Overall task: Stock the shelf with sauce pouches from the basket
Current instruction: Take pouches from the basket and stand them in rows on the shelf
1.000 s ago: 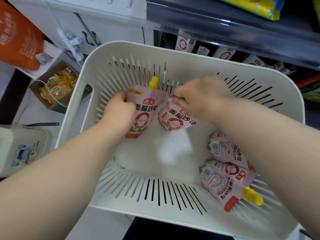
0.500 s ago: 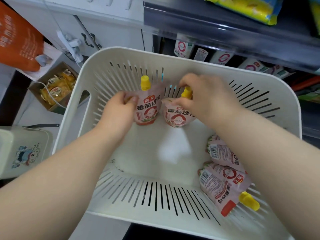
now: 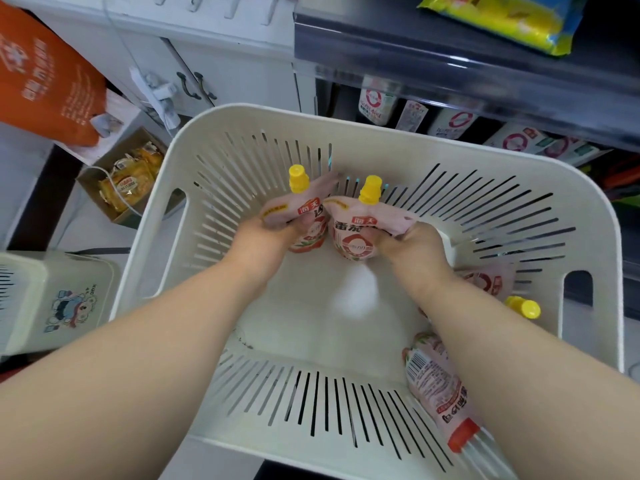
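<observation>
Both my hands are inside the white slotted basket (image 3: 346, 116). My left hand (image 3: 266, 237) grips one pink sauce pouch (image 3: 310, 206) with a yellow cap, held upright. Right beside it, my right hand (image 3: 412, 247) grips a second sauce pouch (image 3: 353, 233), also upright, its cap pointing at the far wall. More pouches lie at the basket's right side: one (image 3: 440, 386) near my right forearm and another (image 3: 491, 285) partly hidden behind it. The dark shelf (image 3: 450, 60) hangs above the basket's far edge, with similar pouches (image 3: 375, 102) standing below it.
An orange bag (image 3: 41, 74) and a cardboard box of yellow packets (image 3: 128, 181) sit at the left. A pale bin with a cartoon print (image 3: 59, 303) stands at the lower left. A yellow snack bag (image 3: 502, 19) lies on the upper shelf.
Both hands have lifted their pouches upright and shifted their grip lower on them; the caps now stand clear above my fingers. The view has tilted, showing more of the basket's right side.
</observation>
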A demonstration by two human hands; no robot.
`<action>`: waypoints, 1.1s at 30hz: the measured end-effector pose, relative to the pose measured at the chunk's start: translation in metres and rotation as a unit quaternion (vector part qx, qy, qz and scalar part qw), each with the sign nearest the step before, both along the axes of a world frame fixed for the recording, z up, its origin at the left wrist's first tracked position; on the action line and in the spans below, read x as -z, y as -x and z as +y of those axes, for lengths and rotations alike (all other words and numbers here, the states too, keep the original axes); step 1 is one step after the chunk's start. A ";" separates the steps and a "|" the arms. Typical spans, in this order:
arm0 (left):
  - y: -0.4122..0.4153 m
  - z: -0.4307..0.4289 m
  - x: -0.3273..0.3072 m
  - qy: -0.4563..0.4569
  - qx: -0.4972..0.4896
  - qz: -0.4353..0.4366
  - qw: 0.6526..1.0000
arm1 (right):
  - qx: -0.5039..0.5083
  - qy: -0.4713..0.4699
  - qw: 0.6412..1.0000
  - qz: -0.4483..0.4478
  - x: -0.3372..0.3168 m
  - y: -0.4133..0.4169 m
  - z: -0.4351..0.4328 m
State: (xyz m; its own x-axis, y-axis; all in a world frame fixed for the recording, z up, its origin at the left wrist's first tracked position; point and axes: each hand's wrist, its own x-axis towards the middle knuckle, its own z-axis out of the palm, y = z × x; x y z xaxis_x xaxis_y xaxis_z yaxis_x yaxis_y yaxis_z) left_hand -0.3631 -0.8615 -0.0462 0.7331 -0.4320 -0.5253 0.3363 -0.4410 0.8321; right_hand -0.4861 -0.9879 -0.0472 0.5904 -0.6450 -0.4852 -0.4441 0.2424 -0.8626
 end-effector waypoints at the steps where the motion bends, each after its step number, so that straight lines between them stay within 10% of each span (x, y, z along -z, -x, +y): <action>1: 0.001 -0.002 0.000 0.001 -0.001 -0.016 1.000 | 0.005 0.017 1.000 0.008 0.001 -0.002 -0.001; 9: -0.003 -0.010 -0.020 0.018 -0.046 -0.071 0.996 | 0.056 0.053 0.996 0.048 -0.010 -0.008 0.003; 33: 0.049 -0.022 -0.296 0.374 0.168 -0.099 0.907 | 0.247 0.130 0.913 -0.296 -0.306 0.125 0.022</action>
State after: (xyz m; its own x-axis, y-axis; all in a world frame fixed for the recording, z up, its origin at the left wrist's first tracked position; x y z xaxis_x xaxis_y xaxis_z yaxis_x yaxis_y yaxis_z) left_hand -0.4121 -0.8838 0.2502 0.5426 -0.8292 0.1341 0.0993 0.2218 0.9700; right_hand -0.6110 -0.9662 0.2583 0.3061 -0.9514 0.0327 0.2276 0.0398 -0.9730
